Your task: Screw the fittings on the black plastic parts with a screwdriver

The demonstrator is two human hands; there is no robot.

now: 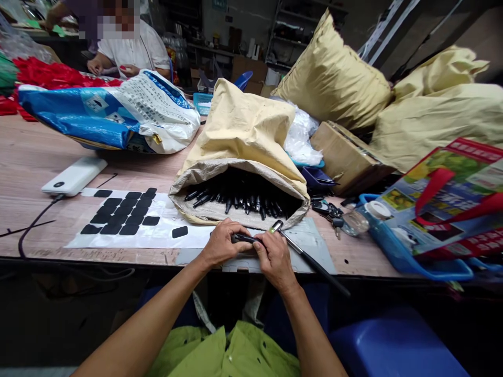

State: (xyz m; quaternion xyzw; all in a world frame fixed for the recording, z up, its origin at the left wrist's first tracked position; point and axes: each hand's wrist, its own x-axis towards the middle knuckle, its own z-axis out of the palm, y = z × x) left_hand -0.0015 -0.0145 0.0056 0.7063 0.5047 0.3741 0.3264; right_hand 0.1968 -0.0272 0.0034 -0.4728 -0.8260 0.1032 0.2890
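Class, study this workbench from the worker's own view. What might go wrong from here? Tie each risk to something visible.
1. The hammer lies close beside the right grip, its handle past the edge of the table; a nudge might knock it down.
2. The sack lies open toward the worker, so black sticks could slide out.
3. The loose black patch might get brushed away.

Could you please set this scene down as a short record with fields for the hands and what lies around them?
Left hand: grips a dark slender piece
Right hand: grips the same piece
Open sack: mouth toward the person, many dark pieces inside
Hammer: beside the right hand, handle overhanging the table
Black patches: on a white sheet, left of the sack
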